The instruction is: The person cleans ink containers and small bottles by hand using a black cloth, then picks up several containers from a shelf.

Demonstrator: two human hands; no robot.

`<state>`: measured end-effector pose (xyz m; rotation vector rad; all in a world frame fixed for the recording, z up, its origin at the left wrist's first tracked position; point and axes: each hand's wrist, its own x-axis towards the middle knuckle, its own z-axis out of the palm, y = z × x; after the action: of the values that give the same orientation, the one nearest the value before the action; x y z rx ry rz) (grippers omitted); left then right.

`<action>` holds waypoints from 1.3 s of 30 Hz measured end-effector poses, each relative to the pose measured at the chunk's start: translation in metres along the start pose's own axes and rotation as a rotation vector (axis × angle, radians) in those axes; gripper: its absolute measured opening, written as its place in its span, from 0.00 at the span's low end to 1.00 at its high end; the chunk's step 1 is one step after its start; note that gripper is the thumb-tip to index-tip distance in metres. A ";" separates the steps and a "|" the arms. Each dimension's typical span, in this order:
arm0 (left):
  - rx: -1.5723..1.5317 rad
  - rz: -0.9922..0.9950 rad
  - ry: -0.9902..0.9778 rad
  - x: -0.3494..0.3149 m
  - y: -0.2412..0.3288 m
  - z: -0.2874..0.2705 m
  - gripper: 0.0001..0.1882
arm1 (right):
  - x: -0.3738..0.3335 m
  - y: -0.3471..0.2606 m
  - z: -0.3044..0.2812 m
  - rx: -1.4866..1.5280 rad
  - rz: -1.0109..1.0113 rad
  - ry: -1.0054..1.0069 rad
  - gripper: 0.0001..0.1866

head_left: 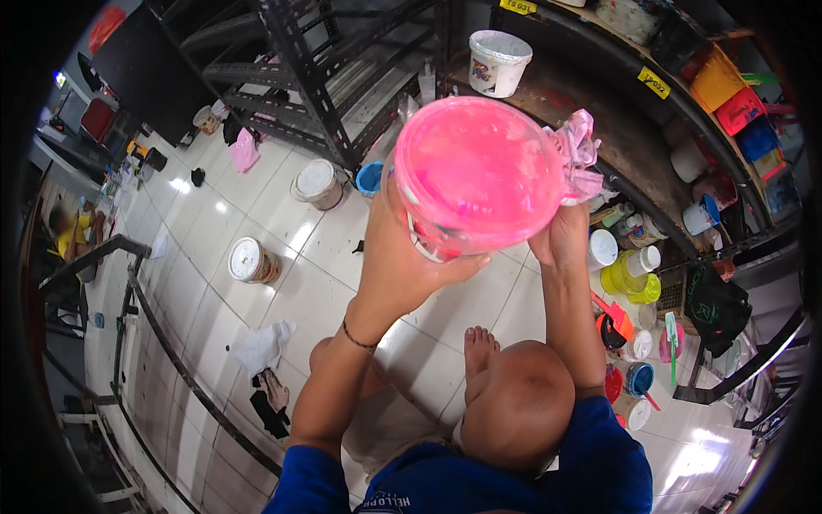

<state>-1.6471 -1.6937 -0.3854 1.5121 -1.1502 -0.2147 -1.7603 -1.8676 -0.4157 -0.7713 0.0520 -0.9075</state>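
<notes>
A tub [479, 171] with a pink-smeared round lid is held up in front of me, over the tiled floor. My left hand [407, 261] grips its near left side, thumb stretched along the lower wall and the other fingers hidden. Against its right side is my right hand [561, 236], with most of its fingers hidden behind the tub. Just above that hand, a crumpled pink-stained plastic bag or rag [578, 158] bunches beside the lid; whether the fingers also pinch it cannot be seen.
A white bucket [499, 62] stands on the dark shelf ahead. Lidded tubs [253, 260] and a blue-rimmed pot [369, 177] are on the floor at left. Several paint pots [639, 378] crowd the right. A black metal rack [295, 86] rises ahead; another person [77, 231] sits far left.
</notes>
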 end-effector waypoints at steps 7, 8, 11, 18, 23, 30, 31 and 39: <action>-0.045 -0.113 -0.081 -0.004 -0.056 0.029 0.30 | 0.025 0.049 -0.038 0.002 0.130 0.142 0.16; -0.164 -0.201 -0.128 -0.008 -0.059 0.029 0.30 | 0.027 0.054 -0.045 -0.036 0.151 0.183 0.14; -0.268 -0.409 -0.242 -0.023 -0.080 0.023 0.28 | 0.017 0.063 -0.070 -0.008 0.314 0.210 0.11; -0.741 -0.444 -0.120 -0.030 -0.111 0.032 0.38 | 0.017 0.067 -0.089 0.130 0.585 0.242 0.14; -0.912 -0.484 -0.339 -0.034 -0.109 0.029 0.49 | 0.010 0.065 -0.058 0.040 0.543 0.225 0.15; -1.049 -0.451 -0.098 -0.036 -0.098 0.049 0.41 | 0.016 0.059 -0.073 -0.186 0.023 0.284 0.14; -1.039 -0.450 -0.077 -0.036 -0.099 0.048 0.40 | 0.018 0.053 -0.083 -0.219 -0.077 0.265 0.13; -0.851 -0.298 0.134 -0.014 -0.087 0.034 0.33 | -0.021 -0.012 -0.008 -0.961 -0.015 -0.534 0.18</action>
<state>-1.6312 -1.7189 -0.4751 0.8992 -0.5857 -0.6975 -1.7848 -1.8617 -0.4193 -1.8906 0.0088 -0.6337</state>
